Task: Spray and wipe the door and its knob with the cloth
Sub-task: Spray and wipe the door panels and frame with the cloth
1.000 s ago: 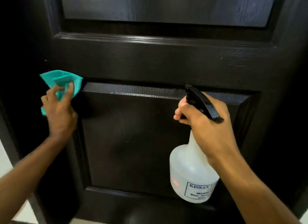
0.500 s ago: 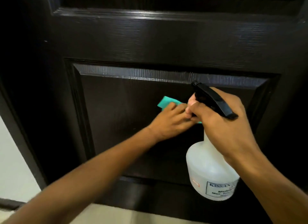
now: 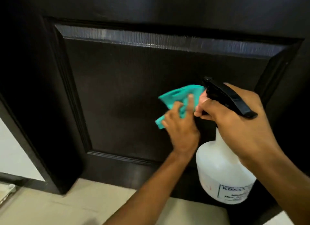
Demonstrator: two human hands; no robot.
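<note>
Left hand [image 3: 182,129] presses a teal cloth [image 3: 177,97] to the door panel [image 3: 125,90], fingers loosely curled; right hand [image 3: 241,122], beside it, grips the spray bottle [image 3: 221,171].

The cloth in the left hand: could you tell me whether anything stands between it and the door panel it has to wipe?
Nothing visible does. The left hand holds the teal cloth against the recessed panel of the door. The spray bottle, held by the right hand, hangs just to the right, beside the cloth, not in front.
</note>
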